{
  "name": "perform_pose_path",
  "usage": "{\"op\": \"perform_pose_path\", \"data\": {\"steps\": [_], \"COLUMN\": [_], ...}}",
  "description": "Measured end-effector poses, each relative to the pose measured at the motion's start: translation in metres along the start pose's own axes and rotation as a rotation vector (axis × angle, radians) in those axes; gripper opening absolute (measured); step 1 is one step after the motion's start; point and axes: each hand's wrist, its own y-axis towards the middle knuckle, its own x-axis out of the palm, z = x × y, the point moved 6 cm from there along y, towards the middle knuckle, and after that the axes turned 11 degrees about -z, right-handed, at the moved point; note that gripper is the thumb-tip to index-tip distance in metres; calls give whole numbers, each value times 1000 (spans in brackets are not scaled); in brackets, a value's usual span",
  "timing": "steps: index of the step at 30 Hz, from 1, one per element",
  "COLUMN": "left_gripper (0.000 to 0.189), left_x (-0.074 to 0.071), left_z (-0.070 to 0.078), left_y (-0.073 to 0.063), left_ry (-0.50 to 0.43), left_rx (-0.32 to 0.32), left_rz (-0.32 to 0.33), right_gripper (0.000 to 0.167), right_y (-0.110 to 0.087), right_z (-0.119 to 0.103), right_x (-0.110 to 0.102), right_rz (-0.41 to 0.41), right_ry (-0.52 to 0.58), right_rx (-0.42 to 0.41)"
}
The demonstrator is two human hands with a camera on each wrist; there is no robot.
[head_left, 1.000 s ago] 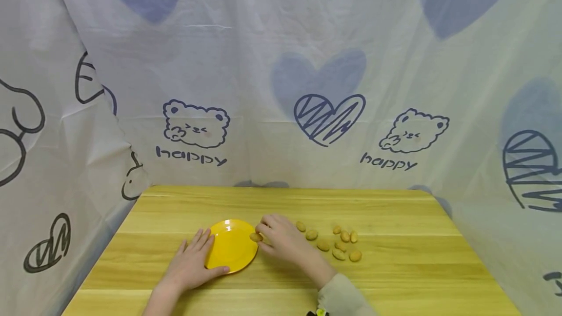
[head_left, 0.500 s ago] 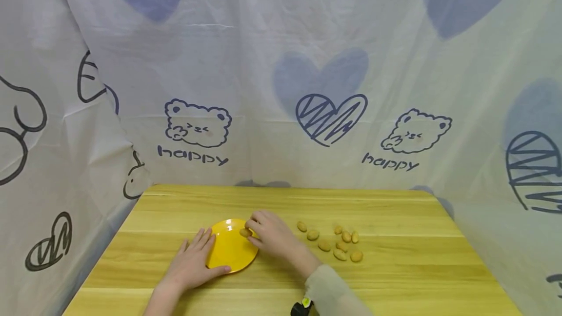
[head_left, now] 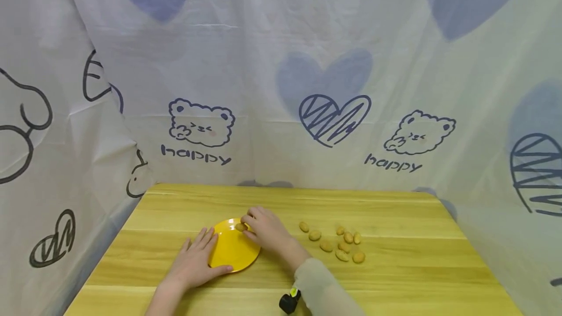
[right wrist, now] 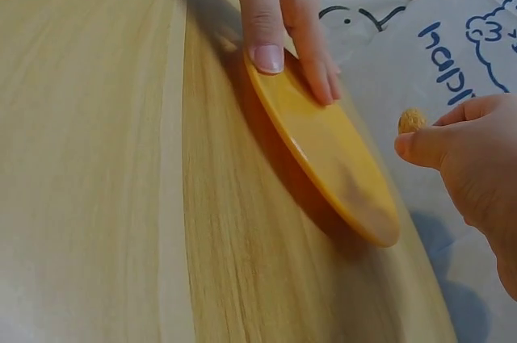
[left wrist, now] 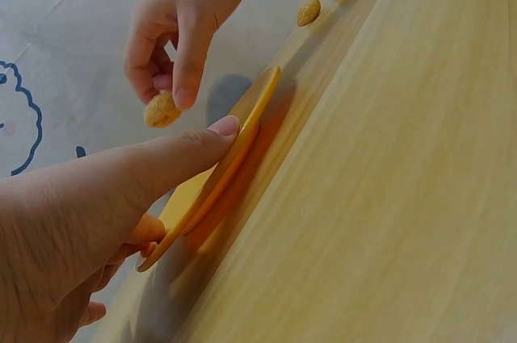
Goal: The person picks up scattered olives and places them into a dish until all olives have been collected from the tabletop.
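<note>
My right hand (head_left: 268, 228) pinches a tan, oval, rough-shelled nut (right wrist: 412, 120) between thumb and fingertips. In the head view the nut overlaps the far part of a shiny yellow plate (head_left: 234, 252); both wrist views show it held above the plate. On the plate's left side rests my left hand (head_left: 193, 260), its thumb (left wrist: 212, 135) lying straight along the near rim and its fingers spread, touching the far-left edge. The palm stays off the plate.
Several similar nuts (head_left: 326, 246) lie loose on the wooden table (head_left: 395, 277), right of the right hand. A small black device (head_left: 289, 302) sits by the right sleeve (head_left: 322, 284). A printed white cloth (head_left: 263, 160) hangs behind the table.
My right hand has moved left and slightly farther away, carrying the nut from the plate's right edge to over its far part. The left hand stays on the plate.
</note>
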Motion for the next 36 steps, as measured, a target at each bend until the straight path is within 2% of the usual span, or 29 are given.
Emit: {"op": "perform_pose_path", "data": {"steps": [8, 20, 36], "left_gripper": [106, 106, 104], "left_x": [0, 1, 1], "left_z": [2, 2, 1], "left_y": [1, 2, 0], "left_ry": [9, -4, 2], "left_rx": [7, 3, 8], "left_rz": [7, -13, 15], "right_gripper": [19, 17, 20], "right_y": [9, 23, 34], "right_z": [1, -2, -5], "right_x": [11, 35, 39], "right_rz": [1, -71, -112], "right_ry": [-19, -55, -24], "right_rx": [5, 8, 64]}}
